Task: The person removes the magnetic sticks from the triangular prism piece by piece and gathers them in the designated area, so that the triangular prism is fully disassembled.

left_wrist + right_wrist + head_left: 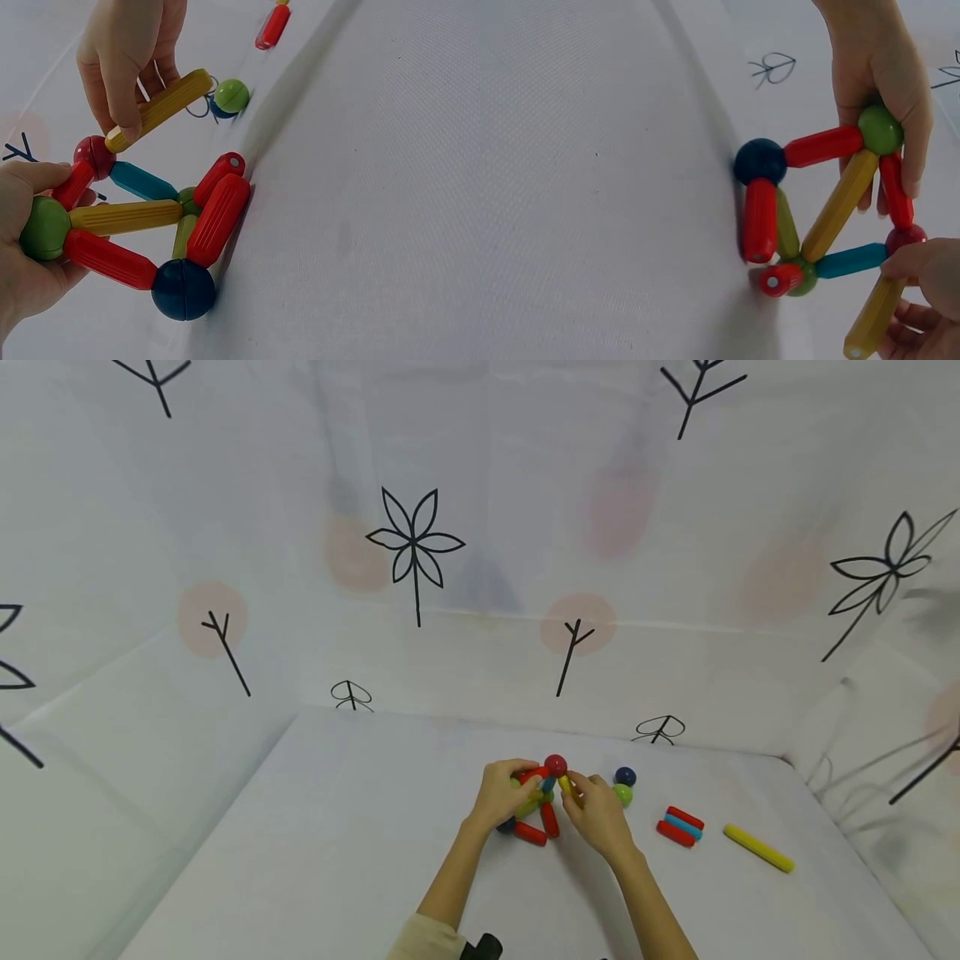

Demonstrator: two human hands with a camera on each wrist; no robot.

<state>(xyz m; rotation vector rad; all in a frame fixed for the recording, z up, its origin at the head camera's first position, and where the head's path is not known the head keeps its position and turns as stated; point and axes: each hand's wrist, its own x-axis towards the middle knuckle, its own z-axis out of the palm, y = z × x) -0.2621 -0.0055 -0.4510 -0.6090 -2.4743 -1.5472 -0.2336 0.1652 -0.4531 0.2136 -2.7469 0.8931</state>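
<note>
My left hand [501, 795] holds a frame of magnetic rods and balls by a red rod [73, 187] beside a green ball [45, 227]. That rod runs to a red ball [556, 766] at the top. Between thumb and fingers, my right hand [597, 815] pinches a yellow magnetic rod [169, 107], one end right at the red ball. A blue rod [853, 260] slants from the red ball to a lower green ball [802, 277]. The frame also has a dark blue ball [184, 289], a longer yellow rod [841, 206] and red rods with free ends [760, 221].
Right of the hands, a loose dark blue ball [626, 777] and a green ball [622, 794] lie on the white table [315, 860]. Farther right are two red rods with a blue one [683, 827] between them, then a long yellow rod [759, 848]. Patterned cloth walls [480, 660] enclose the table.
</note>
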